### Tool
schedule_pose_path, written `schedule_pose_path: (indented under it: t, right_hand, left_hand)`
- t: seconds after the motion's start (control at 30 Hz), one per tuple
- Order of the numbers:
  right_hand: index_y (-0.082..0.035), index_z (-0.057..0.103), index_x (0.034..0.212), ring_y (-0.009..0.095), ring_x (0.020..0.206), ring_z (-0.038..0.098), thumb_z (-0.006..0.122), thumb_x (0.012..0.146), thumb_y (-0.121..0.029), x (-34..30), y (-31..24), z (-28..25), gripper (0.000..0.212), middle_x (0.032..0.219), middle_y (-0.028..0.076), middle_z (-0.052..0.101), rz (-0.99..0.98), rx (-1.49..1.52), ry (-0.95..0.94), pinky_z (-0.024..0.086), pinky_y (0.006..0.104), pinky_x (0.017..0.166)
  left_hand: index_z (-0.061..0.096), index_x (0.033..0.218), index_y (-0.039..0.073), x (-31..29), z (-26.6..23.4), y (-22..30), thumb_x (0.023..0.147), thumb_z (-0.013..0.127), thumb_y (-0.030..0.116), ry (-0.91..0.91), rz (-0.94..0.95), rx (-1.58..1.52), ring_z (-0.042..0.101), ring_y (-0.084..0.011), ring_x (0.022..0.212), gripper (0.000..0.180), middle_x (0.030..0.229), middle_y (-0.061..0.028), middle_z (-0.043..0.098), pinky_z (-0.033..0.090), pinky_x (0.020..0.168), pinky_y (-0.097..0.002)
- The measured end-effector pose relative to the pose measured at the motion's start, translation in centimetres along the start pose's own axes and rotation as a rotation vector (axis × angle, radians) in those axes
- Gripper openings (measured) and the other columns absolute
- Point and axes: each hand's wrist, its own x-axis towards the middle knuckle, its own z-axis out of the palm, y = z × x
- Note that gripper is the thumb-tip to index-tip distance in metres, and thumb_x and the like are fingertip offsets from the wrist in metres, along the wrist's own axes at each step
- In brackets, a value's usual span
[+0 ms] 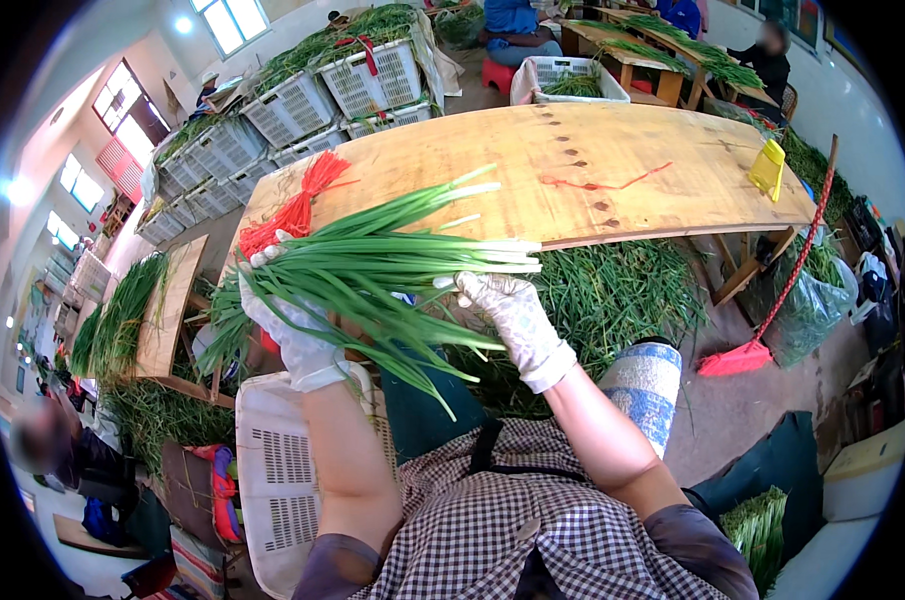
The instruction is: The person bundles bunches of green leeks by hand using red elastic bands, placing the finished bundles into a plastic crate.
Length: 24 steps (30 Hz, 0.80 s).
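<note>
A bunch of garlic chives [373, 255] lies across both my hands at the near edge of the wooden table [453, 150], its white ends to the right and its loose green leaves to the left. My left hand [298, 335], in a white glove, is closed around the leafy side. White-gloved too, my right hand [513, 315] pinches stalks near the white ends; the leaves partly cover the left palm. A bundle of red ties [308, 195] rests on the table just beyond my left hand. Farther right lies one loose red strand [613, 180].
Trimmings [623, 300] pile up beneath the table. A white crate [273, 480] stands by my left knee. At right are a yellow plastic object [768, 170], a red broom [738, 358] and a clear bag [818, 300]. Stacked crates [373, 80] of greens stand behind; other people sit farther off.
</note>
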Motion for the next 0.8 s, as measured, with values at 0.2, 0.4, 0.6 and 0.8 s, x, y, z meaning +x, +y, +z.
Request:
schedule_pose_path:
  t: [0.2,0.4,0.6,0.8]
  right_hand:
    - [-0.001,0.069,0.082,0.01,0.06,0.045,0.053,0.089,-0.014,-0.2,0.8,-5.5,0.022,0.063,-0.001,0.055,-0.182,0.037,0.09,0.04,0.0248,0.068]
    - [-0.019,0.07,0.104,0.023,0.088,0.064,0.078,0.07,-0.014,-1.2,-1.2,-11.8,0.035,0.1,0.005,0.069,-0.737,-1.35,0.728,0.047,0.0374,0.09]
    - [-0.025,0.067,0.109,0.015,0.092,0.059,0.072,0.074,-0.022,-0.5,-2.6,-4.1,0.036,0.096,-0.006,0.062,-1.257,-1.615,0.137,0.046,0.0392,0.091]
    - [-0.022,0.066,0.112,0.018,0.078,0.061,0.066,0.081,-0.026,-0.2,-2.6,-3.5,0.031,0.077,-0.001,0.063,-1.021,-1.646,0.085,0.048,0.0324,0.08]
  left_hand:
    - [0.055,0.079,0.004,0.2,0.8,0.5,0.092,0.051,0.018,0.169,0.116,0.033,0.058,-0.0188,0.078,0.019,0.079,-0.0065,0.06,0.047,0.095,-0.0369]
    - [0.054,0.078,0.006,0.8,0.5,1.7,0.092,0.05,0.02,0.377,0.161,0.084,0.06,-0.0221,0.074,0.02,0.076,-0.0067,0.059,0.052,0.088,-0.0419]
    - [0.053,0.079,0.008,0.6,2.2,-0.5,0.093,0.048,0.022,0.627,0.106,0.085,0.062,-0.0227,0.074,0.021,0.075,-0.0069,0.06,0.053,0.087,-0.0458]
    - [0.055,0.083,0.006,0.9,0.6,-0.2,0.093,0.049,0.024,0.51,0.059,0.158,0.061,-0.0238,0.071,0.022,0.075,-0.0073,0.061,0.054,0.085,-0.0459]
